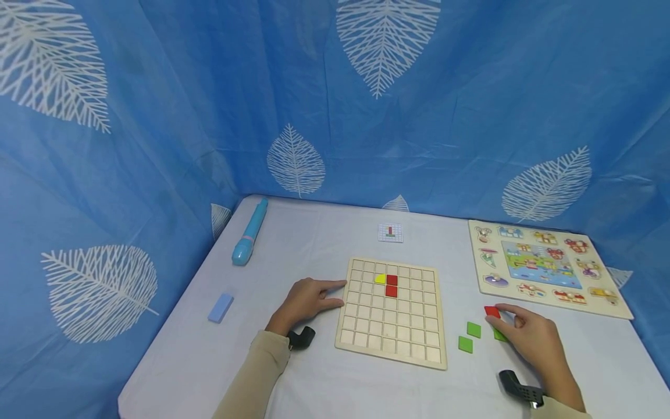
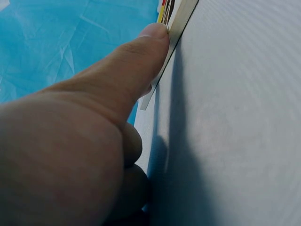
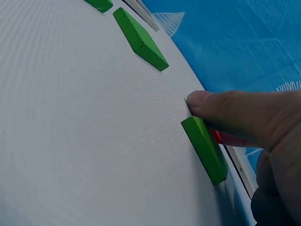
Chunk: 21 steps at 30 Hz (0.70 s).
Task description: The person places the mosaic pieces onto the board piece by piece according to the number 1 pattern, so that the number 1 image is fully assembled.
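Red tile (image 1: 492,311) pinched by right hand (image 1: 531,337) beside the grid board (image 1: 389,343); left hand (image 1: 306,301), fingers straight, presses the board's edge

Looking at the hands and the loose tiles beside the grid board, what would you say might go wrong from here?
1. The right hand fingers a red square tile with a green square tile right against it; lifting the red one may drag or knock the green one.
2. The left hand only presses a fingertip against the edge of the wooden grid board; a push could slide the board and jolt the red and yellow pieces already seated.
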{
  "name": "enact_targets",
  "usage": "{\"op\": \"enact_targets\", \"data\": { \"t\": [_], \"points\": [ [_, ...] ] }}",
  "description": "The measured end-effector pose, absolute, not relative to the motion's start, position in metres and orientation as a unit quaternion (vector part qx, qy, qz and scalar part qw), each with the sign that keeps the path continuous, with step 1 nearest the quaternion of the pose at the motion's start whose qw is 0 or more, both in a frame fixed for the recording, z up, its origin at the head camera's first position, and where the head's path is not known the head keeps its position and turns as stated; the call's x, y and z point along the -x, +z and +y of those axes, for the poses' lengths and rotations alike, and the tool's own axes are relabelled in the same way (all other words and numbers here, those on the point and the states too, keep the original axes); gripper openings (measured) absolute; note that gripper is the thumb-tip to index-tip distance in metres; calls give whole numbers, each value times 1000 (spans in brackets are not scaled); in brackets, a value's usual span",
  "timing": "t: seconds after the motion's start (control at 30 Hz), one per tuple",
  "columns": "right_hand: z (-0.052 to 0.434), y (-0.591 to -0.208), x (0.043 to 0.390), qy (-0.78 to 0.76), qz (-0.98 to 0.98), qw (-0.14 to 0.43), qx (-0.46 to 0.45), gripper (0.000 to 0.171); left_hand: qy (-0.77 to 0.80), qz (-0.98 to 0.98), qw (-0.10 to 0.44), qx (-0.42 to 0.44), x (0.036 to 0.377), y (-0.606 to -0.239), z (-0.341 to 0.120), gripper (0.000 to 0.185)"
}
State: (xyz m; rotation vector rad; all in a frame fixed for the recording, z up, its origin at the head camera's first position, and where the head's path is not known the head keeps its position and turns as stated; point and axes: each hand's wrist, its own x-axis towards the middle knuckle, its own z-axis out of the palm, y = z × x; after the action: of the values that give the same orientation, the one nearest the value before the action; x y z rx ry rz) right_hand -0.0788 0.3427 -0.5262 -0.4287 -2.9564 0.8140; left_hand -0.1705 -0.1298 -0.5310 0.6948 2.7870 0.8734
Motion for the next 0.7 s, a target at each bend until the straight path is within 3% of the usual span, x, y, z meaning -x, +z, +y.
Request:
{"op": "enact_targets", "data": {
  "t": [0.7],
  "points": [
    [324, -527, 83, 238, -961, 90, 106, 53, 294, 925, 73, -232, 172, -532, -130, 55]
  ]
}}
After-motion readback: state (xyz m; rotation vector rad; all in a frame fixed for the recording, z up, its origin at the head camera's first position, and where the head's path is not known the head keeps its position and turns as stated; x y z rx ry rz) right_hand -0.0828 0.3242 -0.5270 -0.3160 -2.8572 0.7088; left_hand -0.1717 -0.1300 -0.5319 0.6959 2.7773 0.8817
